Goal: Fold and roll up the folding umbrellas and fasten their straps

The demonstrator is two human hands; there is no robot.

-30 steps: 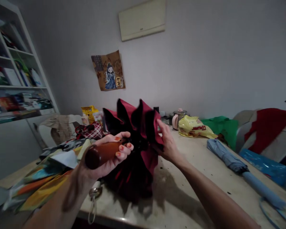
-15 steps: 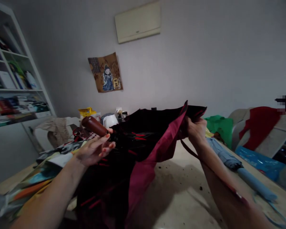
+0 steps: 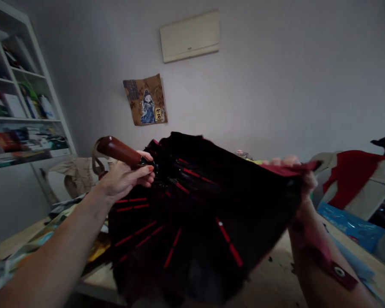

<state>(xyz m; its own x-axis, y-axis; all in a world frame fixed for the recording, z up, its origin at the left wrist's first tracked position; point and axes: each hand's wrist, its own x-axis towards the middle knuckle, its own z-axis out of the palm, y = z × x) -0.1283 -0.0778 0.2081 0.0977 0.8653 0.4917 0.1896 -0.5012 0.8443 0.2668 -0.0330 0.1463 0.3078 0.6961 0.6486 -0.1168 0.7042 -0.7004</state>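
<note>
The left hand (image 3: 125, 177) is closed round the brown wooden handle (image 3: 118, 151) of an umbrella (image 3: 199, 214), holding it raised above the near-left part of the desk (image 3: 276, 282) with the handle tilted up and to the left; a loop strap hangs from the handle's end. The right hand (image 3: 295, 171) is well apart from the left, out over the right side of the desk, its fingers pinched on the edge of the umbrella's canopy — most of the hand is hidden behind the cloth, so the grip appears tight but cannot be read finger by finger. Between the two hands the canopy is stretched wide, its dark inner side facing the camera, with red ribs fanning out from the hub near the handle. A maroon closing strap (image 3: 333, 265) with a metal snap hangs down against the right forearm. Along the left edge of the desk lies a heap of coloured papers (image 3: 51, 239). Past the desk's right edge sit a blue bag (image 3: 349, 222) and a red cloth (image 3: 353, 179) — on the left wall stands a white bookshelf (image 3: 22, 107).
</note>
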